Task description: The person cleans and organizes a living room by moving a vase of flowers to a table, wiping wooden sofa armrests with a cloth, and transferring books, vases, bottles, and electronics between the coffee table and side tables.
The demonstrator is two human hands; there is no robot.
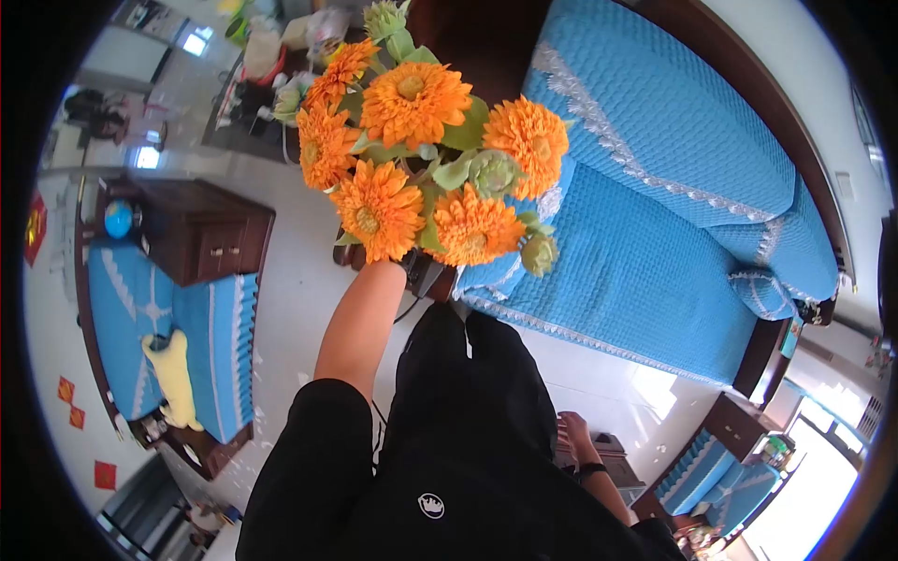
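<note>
A bunch of orange flowers [416, 103] with green leaves and green buds fills the upper middle of the head view. My left forearm [360, 323] reaches up to the underside of the bunch, with a dark band at the wrist. The blossoms hide my left hand, so its grip on the stems or on a vase cannot be seen. Low at my right side hangs my right hand [577, 434], loosely open beside my black trousers [477, 374], with a dark band on its wrist. Nothing shows in it, though part of its fingers is hard to make out.
A long sofa with a blue quilted cover [645, 252] stands to the right. A brown wooden cabinet [206, 234] and another blue-covered seat [201, 323] with a yellow cushion [173, 379] are to the left. A cluttered table [248, 131] stands behind the flowers.
</note>
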